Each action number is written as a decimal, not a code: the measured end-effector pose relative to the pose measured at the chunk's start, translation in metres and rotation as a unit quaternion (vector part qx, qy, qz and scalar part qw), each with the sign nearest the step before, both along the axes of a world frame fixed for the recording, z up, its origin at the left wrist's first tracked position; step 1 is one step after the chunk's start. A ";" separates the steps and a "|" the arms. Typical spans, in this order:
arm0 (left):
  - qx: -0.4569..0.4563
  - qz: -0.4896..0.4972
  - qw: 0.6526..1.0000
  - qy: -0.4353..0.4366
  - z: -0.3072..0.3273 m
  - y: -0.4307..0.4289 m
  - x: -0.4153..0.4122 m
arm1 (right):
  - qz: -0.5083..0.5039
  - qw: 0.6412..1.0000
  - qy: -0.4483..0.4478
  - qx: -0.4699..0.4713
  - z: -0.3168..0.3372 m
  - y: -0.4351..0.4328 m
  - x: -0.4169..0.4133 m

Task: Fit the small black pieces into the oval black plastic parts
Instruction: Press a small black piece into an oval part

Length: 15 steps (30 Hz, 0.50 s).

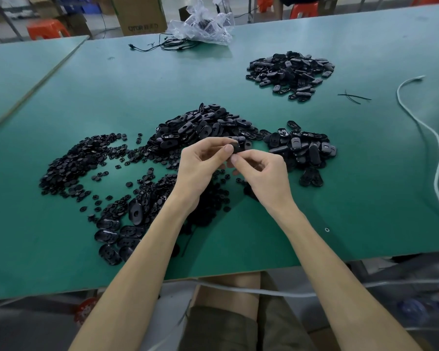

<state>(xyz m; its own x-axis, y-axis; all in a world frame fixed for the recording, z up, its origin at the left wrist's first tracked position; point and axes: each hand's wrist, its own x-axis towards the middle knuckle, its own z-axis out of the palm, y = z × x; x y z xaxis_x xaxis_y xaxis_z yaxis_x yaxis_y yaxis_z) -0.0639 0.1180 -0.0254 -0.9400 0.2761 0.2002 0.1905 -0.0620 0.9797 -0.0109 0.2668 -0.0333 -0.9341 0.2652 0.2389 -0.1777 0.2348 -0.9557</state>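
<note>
Above the middle of the green table point(340, 198), my left hand point(203, 163) and my right hand point(261, 173) meet. Between their fingertips is one oval black plastic part point(236, 147), gripped by the left fingers and thumb. My right thumb and forefinger pinch at its near edge; whether a small black piece is between them cannot be seen. A spread of small round black pieces point(76, 160) lies to the left. A heap of oval parts point(203, 125) sits just behind my hands, and another heap point(302, 148) lies to the right.
A third heap of oval parts point(289, 72) lies at the far right. More ovals point(117, 231) sit near the front edge on the left. A white cord point(436, 138) runs along the right side. A clear plastic bag point(203, 24) and black cables point(162, 45) lie at the back.
</note>
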 end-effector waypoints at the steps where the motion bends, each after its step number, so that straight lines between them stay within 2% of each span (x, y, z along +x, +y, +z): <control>1: 0.002 0.011 1.000 0.005 0.000 -0.001 0.000 | -0.004 1.000 -0.001 0.006 0.000 0.000 0.000; 7: -0.021 -0.002 0.999 0.028 -0.001 0.000 0.000 | -0.043 0.998 0.015 -0.051 0.000 0.002 0.000; 15: -0.048 -0.020 0.998 0.026 -0.001 0.001 0.001 | -0.043 0.997 0.023 -0.052 -0.005 0.004 -0.003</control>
